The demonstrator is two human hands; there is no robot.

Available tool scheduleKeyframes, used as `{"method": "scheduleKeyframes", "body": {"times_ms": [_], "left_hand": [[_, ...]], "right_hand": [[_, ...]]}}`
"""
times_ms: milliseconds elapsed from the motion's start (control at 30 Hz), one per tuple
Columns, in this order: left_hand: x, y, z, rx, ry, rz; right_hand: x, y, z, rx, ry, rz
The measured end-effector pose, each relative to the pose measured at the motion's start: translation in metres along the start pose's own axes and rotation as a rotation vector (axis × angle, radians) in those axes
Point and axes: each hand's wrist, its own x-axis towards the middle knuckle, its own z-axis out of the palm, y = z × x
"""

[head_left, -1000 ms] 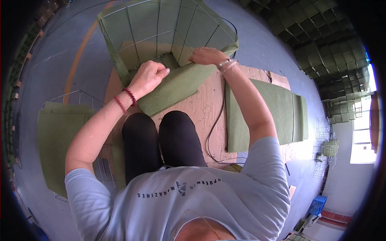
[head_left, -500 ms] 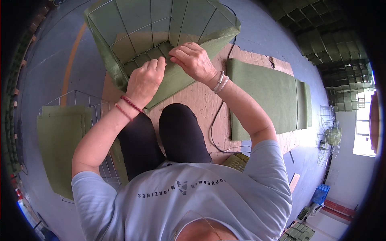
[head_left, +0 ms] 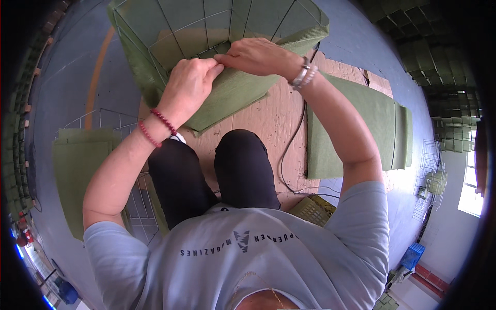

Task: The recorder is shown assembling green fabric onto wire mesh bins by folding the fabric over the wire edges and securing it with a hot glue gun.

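A wire basket frame (head_left: 205, 31) covered in green fabric (head_left: 232, 98) stands tilted in front of my knees, its open side facing me. At its near rim my left hand (head_left: 187, 85) is closed, thumb and fingers pinching the fabric edge. Right beside it, my right hand (head_left: 261, 56) bends over the same rim with its fingers closed on the fabric; the fingertips are partly hidden. The two hands touch or almost touch at the fingertips. A loose flap of the fabric hangs toward me below the hands.
Folded green fabric (head_left: 356, 126) lies on brown cardboard (head_left: 289, 165) at the right. A black cable (head_left: 283, 155) curves beside it, near a yellowish plastic basket (head_left: 310, 209). At the left, green sheets (head_left: 77, 175) lie over another wire frame (head_left: 147, 204). Green stacks (head_left: 413, 46) stand far right.
My right hand has turned flatter across the rim, its forearm swung outward to the right. Both hands remain together at the fabric edge. The whole view has shifted slightly.
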Motion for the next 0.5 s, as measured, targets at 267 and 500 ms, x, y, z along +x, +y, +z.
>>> {"method": "scheduleKeyframes", "body": {"times_ms": [267, 500], "left_hand": [[-0.052, 0.007, -0.021, 0.328, 0.400, 0.357], [-0.048, -0.007, 0.000, 0.417, 0.260, 0.287]], "right_hand": [[-0.035, -0.042, 0.024, 0.068, 0.819, -0.163], [-0.025, -0.056, 0.048, -0.079, 0.725, -0.251]]}}
